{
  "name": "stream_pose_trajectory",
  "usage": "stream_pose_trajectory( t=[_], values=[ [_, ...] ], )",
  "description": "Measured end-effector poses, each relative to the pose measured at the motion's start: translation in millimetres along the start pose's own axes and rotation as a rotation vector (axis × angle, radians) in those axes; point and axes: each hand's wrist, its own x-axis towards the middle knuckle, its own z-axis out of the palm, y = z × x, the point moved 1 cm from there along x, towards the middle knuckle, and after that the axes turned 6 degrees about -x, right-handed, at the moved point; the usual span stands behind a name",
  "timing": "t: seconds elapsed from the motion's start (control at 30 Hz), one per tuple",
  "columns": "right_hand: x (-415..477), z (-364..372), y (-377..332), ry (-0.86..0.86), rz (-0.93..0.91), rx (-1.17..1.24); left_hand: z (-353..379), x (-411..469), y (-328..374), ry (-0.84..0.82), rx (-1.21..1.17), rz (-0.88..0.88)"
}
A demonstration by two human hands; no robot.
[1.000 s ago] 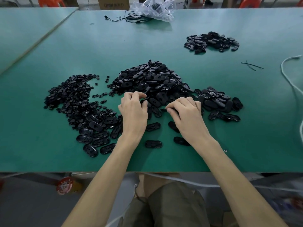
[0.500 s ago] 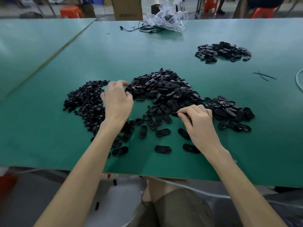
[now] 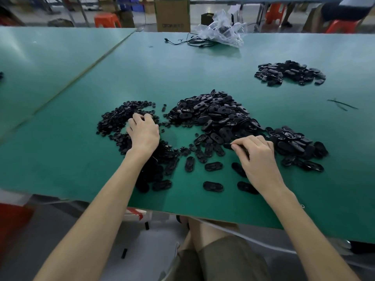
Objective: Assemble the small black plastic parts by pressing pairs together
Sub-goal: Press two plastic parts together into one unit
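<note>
A: Where are the small black parts now?
B: All on the green table (image 3: 60, 159). The small pieces (image 3: 113, 120) lie in a pile at the left. The oval shells (image 3: 213, 114) are heaped in the middle and spread to the right, and some loose ovals (image 3: 213, 186) lie near the front edge. The far pile (image 3: 290, 73) sits well apart at the right. I judge these are finished pairs, but I cannot be sure.
A: And the 2 hands?
B: The right hand (image 3: 257, 155) pinches 1 oval shell (image 3: 227, 146) between the thumb and the curled fingers, just beside the middle heap. The left hand (image 3: 143, 132) is on the small pieces with its fingertips bent down into them. Whether it has hold of a piece, I cannot tell.
A: How will these parts handle?
B: I think they are very light, stiff and a little glossy, so they can slip or jump away when pressed. It is better to take the oval by its long edges and the small piece by its rim, with 2 fingertips. The press probably needs a firm and straight push, because thin plastic may break if it goes in tilted.
A: Is there any writing to read?
B: Only on the cardboard box (image 3: 172, 15) behind the table. There is dark print low on its face, but it is too blurred to read. On the parts I see no label
</note>
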Motion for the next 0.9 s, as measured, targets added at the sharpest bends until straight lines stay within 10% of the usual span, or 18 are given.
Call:
stream_pose_trajectory(
  t=[0.9],
  values=[
    [1.7, -3.5, -0.1, 0.032, 0.079, 0.152, -11.8, -33.5, 46.9, 0.049, -0.280, 0.248]
  ],
)
